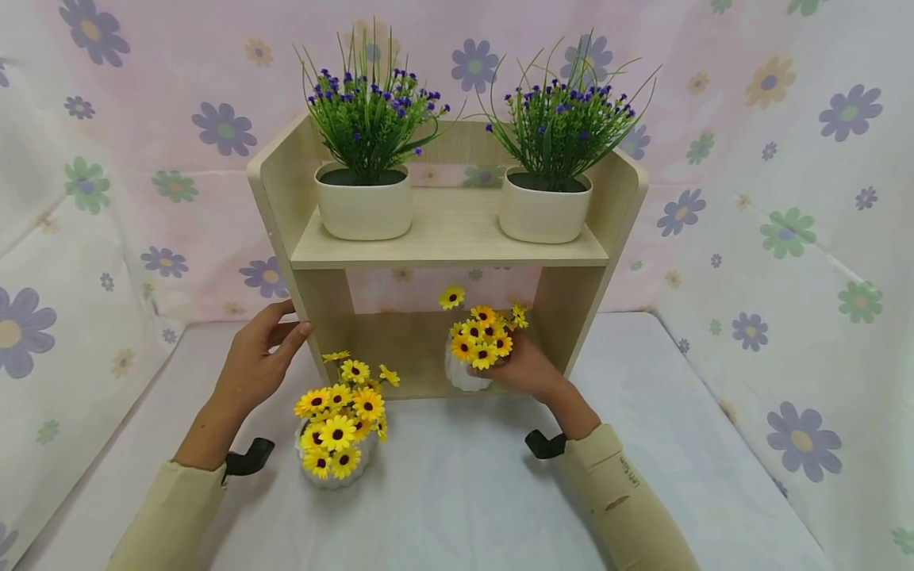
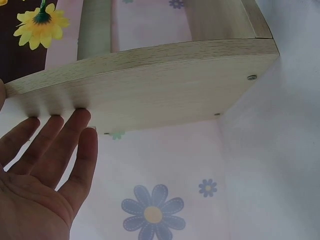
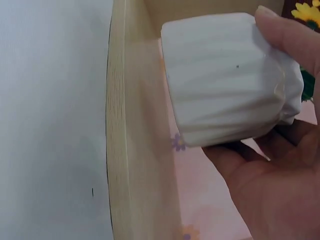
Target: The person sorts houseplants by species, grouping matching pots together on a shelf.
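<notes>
At the lower level of a light wooden shelf, my right hand grips a white ribbed flower pot with yellow artificial flowers. Its thumb lies on one side of the pot, the fingers on the other. Whether the pot touches the lower board I cannot tell. My left hand touches the shelf's left side panel, fingertips against the outer face and thumb by the front edge. Nearer to me, a second white pot of yellow flowers stands on the table, right of the left forearm.
Two cream pots with purple-flowered grassy plants stand on the upper board. A white cloth covers the table. Flower-patterned fabric hangs behind and at both sides.
</notes>
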`<state>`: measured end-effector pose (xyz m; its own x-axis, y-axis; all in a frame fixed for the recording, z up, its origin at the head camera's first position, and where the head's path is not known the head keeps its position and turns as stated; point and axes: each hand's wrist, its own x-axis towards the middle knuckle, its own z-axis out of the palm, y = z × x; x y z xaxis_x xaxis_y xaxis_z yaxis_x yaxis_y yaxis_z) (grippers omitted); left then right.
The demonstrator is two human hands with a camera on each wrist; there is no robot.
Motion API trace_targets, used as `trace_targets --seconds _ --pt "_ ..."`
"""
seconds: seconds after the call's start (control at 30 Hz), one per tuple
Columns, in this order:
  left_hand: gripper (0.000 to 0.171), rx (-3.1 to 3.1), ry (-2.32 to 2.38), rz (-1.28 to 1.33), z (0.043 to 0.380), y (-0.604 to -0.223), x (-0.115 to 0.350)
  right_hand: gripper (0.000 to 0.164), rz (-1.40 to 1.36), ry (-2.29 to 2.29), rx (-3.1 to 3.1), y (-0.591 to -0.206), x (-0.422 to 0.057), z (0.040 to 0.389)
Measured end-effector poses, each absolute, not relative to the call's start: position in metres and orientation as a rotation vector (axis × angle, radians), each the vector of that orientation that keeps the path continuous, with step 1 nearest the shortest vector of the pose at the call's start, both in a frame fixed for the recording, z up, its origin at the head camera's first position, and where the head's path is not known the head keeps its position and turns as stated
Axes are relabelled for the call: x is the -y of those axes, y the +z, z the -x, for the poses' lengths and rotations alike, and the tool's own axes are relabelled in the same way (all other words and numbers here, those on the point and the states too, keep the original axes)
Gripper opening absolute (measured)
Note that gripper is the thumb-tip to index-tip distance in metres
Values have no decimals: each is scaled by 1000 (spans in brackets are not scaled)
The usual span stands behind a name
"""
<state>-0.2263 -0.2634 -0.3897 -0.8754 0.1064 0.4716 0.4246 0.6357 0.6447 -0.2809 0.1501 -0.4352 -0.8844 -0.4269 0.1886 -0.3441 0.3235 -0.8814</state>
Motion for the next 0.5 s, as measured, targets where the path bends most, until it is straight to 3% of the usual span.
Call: trace_targets --seconds 0.5 --pt "53 2453 -1137 441 226 -390 264 89 328 -1705 -2558 -445 -169 292"
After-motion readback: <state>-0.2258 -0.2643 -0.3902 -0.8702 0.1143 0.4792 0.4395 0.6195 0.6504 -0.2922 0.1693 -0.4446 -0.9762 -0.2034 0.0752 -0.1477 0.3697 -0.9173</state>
